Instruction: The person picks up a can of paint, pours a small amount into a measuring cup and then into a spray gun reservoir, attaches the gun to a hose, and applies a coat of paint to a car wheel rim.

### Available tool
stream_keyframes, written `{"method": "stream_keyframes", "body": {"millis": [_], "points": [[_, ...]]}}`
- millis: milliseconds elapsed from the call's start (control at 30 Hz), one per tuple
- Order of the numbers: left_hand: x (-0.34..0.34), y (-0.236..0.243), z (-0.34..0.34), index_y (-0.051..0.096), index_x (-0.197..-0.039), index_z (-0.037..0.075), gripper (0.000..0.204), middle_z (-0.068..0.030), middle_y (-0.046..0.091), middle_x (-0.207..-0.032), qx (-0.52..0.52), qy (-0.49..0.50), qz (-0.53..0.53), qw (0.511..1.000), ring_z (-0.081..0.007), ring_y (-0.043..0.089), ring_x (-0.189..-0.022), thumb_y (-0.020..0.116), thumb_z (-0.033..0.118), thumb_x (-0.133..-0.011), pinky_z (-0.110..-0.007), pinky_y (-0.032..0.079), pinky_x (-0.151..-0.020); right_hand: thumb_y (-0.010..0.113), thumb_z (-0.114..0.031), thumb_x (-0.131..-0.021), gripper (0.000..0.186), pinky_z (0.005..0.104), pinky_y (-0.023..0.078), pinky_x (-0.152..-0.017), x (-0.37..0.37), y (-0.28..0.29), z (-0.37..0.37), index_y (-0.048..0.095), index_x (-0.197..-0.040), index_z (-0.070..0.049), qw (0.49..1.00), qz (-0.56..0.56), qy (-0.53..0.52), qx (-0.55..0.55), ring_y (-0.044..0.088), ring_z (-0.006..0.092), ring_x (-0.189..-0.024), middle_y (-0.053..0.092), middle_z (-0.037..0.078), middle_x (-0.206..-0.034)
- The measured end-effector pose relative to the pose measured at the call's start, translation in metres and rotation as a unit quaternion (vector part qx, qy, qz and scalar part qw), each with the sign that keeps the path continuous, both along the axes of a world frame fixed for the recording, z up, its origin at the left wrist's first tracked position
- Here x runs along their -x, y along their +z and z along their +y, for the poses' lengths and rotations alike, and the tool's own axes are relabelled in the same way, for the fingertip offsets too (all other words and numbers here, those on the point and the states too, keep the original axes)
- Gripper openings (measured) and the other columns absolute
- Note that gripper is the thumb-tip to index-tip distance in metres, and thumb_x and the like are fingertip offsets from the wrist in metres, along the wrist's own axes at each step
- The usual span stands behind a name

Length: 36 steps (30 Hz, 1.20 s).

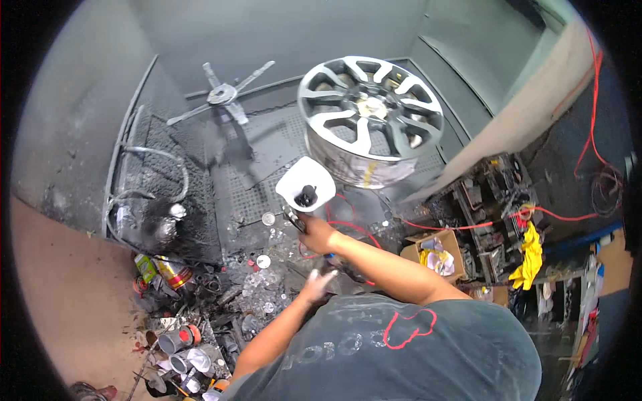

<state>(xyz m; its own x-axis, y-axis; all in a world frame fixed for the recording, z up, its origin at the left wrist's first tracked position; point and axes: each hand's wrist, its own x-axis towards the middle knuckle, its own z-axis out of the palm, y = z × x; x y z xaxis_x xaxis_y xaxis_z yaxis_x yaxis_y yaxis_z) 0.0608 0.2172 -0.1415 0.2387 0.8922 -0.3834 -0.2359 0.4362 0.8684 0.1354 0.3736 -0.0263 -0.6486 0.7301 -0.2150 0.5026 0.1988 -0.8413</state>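
My right hand [318, 232] is wrapped round the handle of a spray gun, mostly hidden by the fingers. On top of the gun sits a wide white cup [314, 168] with a dark patch inside. Beyond it, to the right, stands a silver and dark spoked wheel rim [362, 137], face up, its side masked with whitish covering. The gun and cup are apart from the rim in height or distance I cannot tell. My left hand [318, 286] hovers close to my body below the right one, fingers stretched, holding nothing.
A red air hose [364, 230] loops under my right arm and runs right. A metal cross-shaped stand [224, 95] rises at the back left. Cans and cups [177, 341] clutter the lower left. An open cardboard box [438, 252] and a yellow cloth [528, 257] are at right.
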Motion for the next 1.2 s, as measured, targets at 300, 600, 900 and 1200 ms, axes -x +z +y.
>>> {"method": "stream_keyframes", "body": {"millis": [300,600,900,1200], "points": [[-0.083,0.025,0.017,0.051,-0.134,0.011,0.036,-0.0053,0.065,-0.111,0.166,0.108,-0.034,0.979,-0.0171,0.066,-0.08,0.047,0.031,-0.104,-0.032,0.052,-0.071,0.062,-0.028,-0.094,0.059,0.0448,0.047,-0.097,-0.2,-0.054,-0.086,0.042,-0.141,0.001,0.998,-0.032,0.045,0.01,0.058,0.0427,-0.115,0.061,0.029,-0.123],[-0.115,0.014,-0.006,0.065,-0.112,0.007,0.029,-0.0061,0.071,-0.092,0.201,0.012,0.079,0.976,-0.015,0.065,-0.072,0.04,0.018,-0.1,-0.03,0.051,-0.06,0.062,-0.017,-0.091,0.057,0.0448,0.05,-0.088,-0.236,-0.098,-0.136,0.042,-0.142,-0.001,0.999,0.003,0.03,0.017,0.065,0.0388,-0.101,0.066,0.027,-0.111],[-0.062,0.021,-0.006,0.064,-0.11,0.009,0.027,-0.008,0.069,-0.093,0.132,0.057,0.059,0.988,-0.0157,0.064,-0.071,0.041,0.014,-0.097,-0.032,0.05,-0.058,0.07,-0.021,-0.086,0.052,0.0473,0.048,-0.092,-0.184,-0.066,-0.109,0.053,-0.13,0.002,0.996,-0.025,0.075,-0.029,0.061,0.0435,-0.108,0.065,0.029,-0.11],[0.022,-0.017,-0.027,0.065,-0.114,0.006,0.029,-0.0085,0.071,-0.1,0.188,0.149,-0.041,0.97,-0.0191,0.067,-0.082,0.042,0.006,-0.096,-0.034,0.055,-0.071,0.069,-0.02,-0.088,0.037,0.0439,0.05,-0.086,-0.079,-0.04,-0.097,0.062,-0.117,0.003,0.989,-0.062,0.13,0.034,0.067,0.0386,-0.099,0.068,0.027,-0.104]]}}
